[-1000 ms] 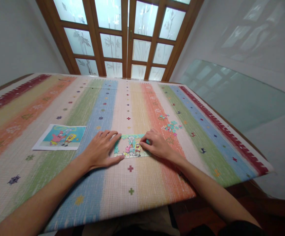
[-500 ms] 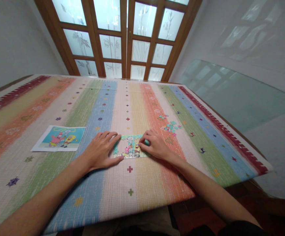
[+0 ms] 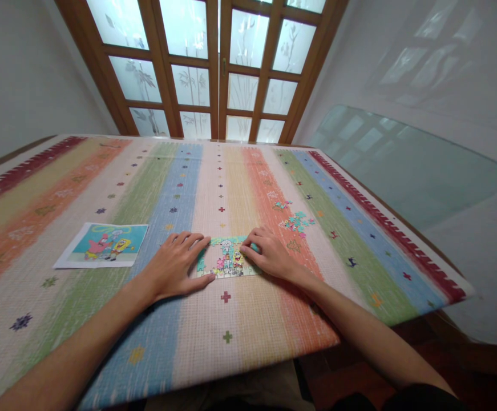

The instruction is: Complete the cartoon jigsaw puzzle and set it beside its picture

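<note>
A partly assembled jigsaw puzzle [image 3: 227,258] with cartoon figures lies on the striped cloth in front of me. My left hand [image 3: 180,262] rests along its left edge, fingers spread, thumb at the lower border and fingertips at the upper one. Over the right part of the puzzle is my right hand [image 3: 267,251], its thumb and index finger pinched together beside the yellow figure. Whatever sits in that pinch is too small and covered to make out. The puzzle's right end is hidden under this hand.
Loose puzzle pieces [image 3: 298,221] lie in a cluster beyond my right hand. A printed reference picture [image 3: 102,246] of the cartoon figures lies to the left. The striped tablecloth [image 3: 205,325] covers the table, whose near edge is close to me. Glass-paned doors [image 3: 197,85] stand behind.
My right hand has shifted very slightly over the puzzle, and a bit more of the yellow figure shows. My left hand stays in place. The camera view has tilted a little.
</note>
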